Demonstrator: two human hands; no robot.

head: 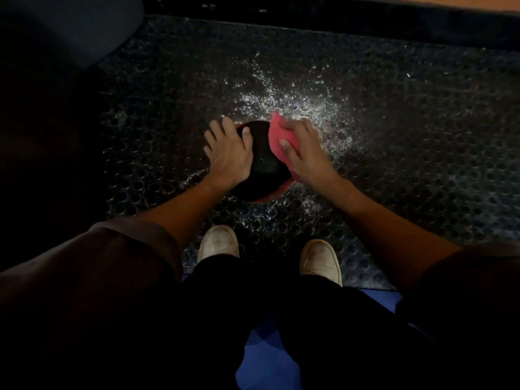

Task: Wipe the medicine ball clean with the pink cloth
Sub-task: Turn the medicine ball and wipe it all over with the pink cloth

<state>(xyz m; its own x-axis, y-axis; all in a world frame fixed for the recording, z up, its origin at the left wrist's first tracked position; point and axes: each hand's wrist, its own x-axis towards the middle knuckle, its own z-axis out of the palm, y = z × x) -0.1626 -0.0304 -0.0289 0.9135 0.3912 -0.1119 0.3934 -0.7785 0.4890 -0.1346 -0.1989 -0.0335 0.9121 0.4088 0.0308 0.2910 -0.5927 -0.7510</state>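
A dark medicine ball (263, 156) with reddish edges sits on the black studded rubber mat (394, 164) in the middle of the view. My left hand (229, 152) lies spread over the ball's left side, fingers fairly straight, steadying it. My right hand (305, 152) presses the pink cloth (277, 136) against the ball's right side, thumb on top of the cloth and fingers spread over it. Most of the cloth is hidden under that hand.
Shiny droplets (295, 102) are scattered on the mat behind and around the ball. My two pale shoes (219, 243) (320, 260) stand just in front of it. A dark rounded object (70, 29) fills the far left corner; a raised black edge (337, 21) runs along the back.
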